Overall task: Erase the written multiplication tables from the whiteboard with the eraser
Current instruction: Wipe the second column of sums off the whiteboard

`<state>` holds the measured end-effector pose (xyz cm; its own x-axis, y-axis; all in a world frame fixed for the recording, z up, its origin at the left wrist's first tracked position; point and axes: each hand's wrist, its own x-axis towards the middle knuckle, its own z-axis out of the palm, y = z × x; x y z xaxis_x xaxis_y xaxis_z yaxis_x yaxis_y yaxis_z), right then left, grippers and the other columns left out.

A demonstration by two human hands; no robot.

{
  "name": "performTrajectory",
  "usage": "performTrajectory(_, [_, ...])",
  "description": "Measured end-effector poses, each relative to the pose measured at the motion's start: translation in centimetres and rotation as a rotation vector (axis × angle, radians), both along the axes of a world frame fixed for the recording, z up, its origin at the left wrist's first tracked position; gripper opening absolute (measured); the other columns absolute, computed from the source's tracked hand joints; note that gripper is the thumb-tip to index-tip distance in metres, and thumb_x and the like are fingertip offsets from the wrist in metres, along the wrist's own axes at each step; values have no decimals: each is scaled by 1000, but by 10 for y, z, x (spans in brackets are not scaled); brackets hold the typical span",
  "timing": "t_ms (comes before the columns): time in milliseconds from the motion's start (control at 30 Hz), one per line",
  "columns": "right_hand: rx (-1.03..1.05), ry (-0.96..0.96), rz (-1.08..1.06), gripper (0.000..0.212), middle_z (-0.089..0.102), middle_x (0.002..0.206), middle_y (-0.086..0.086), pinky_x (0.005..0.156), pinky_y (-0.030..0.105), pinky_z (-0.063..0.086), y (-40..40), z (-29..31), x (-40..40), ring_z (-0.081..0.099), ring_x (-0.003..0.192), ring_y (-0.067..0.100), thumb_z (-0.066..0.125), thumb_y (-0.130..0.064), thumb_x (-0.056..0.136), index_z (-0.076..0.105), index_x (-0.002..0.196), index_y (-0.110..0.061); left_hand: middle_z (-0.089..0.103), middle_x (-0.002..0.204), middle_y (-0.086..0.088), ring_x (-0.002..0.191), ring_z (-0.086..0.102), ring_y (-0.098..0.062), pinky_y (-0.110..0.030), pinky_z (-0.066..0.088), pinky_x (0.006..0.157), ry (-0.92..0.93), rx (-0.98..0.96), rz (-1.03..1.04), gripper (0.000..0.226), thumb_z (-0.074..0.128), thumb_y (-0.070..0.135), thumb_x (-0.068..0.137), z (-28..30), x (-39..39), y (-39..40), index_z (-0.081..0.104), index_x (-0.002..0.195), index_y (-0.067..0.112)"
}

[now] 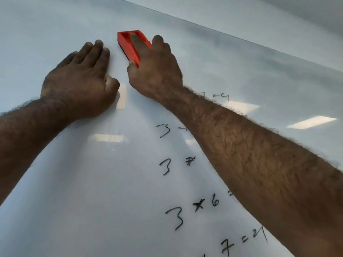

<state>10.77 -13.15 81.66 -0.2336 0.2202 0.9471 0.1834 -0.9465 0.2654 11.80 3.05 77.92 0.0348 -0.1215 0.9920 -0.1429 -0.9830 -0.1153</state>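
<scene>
Two bare forearms reach up from the bottom edge across a glossy whiteboard (92,191) that fills the view. At left, the left hand (81,78) lies palm-down and spread flat against the board, fingers together and extended, holding nothing. Just to its right, a red eraser (130,45) with a dark felt underside sits pressed on the board, near its upper part. Closed around the eraser's near end is the right hand (154,69), one finger laid along the recessed top and the thumb against its side. Right of centre and lower down, black handwritten multiplication lines (185,206) run in a column, partly hidden under the right forearm: several rows beginning with 3, one reading 3 x 6, one ending = 21. Pale ceiling-light reflections (311,122) glint on the board at right
</scene>
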Motion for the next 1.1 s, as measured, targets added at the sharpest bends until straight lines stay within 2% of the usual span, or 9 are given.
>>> performTrajectory(67, [-30,0,-38,64,45,130,10,92,37,43,-15,6,0,47,115,27,48,-41,92,28,150,-27,1,167,-3,153,0,-15,-37,6,125,8,2,3,82,9,46,83,0,0,2,9,158,13])
performTrajectory(133, [32,42,-40,63,44,130,13,95,38,42,-46,15,-1,47,116,32,48,-41,92,28,151,-29,1,167,-2,153,1,-15,-35,5,125,2,-5,0,80,10,45,84,-2,0,1,9,158,13])
performTrajectory(333, [489,145,-4,61,38,131,24,101,49,39,-184,10,8,39,124,43,47,-38,96,27,152,-26,3,167,-4,153,2,-16,-34,5,124,-19,-17,-13,80,10,42,85,-8,-2,-2,11,158,10])
performTrajectory(467, [657,223,55,60,36,135,24,105,49,37,-193,17,0,36,127,45,44,-37,96,26,152,-25,-1,167,-5,154,-1,-16,-34,2,124,-12,-25,-10,69,15,37,95,-13,0,-8,7,158,9])
performTrajectory(567, [578,165,68,57,38,132,24,102,47,39,-149,16,-2,40,124,44,46,-36,94,31,149,-24,-2,167,-4,153,-3,-15,-33,2,124,-13,-34,-25,67,20,34,98,-13,0,-10,6,158,10])
performTrajectory(733, [171,133,36,64,39,131,14,97,39,41,-46,-10,-5,43,119,32,49,-40,95,26,152,-25,1,167,-2,153,-1,-14,-33,3,124,-19,-26,-27,78,8,43,87,-13,1,-6,9,158,12])
performTrajectory(867, [6,75,-16,63,42,129,10,92,36,43,-41,-22,-4,44,115,26,47,-41,96,24,153,-26,4,167,-3,154,2,-17,-36,6,124,-11,-23,-26,80,9,47,86,-10,5,-2,12,158,12])
performTrajectory(967, [82,69,-29,63,43,126,13,93,39,44,-85,-19,-1,45,113,30,48,-40,96,26,153,-25,6,167,-6,153,4,-19,-39,8,124,0,-23,-16,80,10,47,86,-8,6,-1,13,157,10])
performTrajectory(1100, [355,94,-10,68,44,124,24,94,45,44,-177,-18,8,48,112,42,44,-46,89,30,152,-24,7,167,-7,153,5,-20,-38,7,124,-9,-28,-4,82,8,46,85,-11,4,-2,13,157,8])
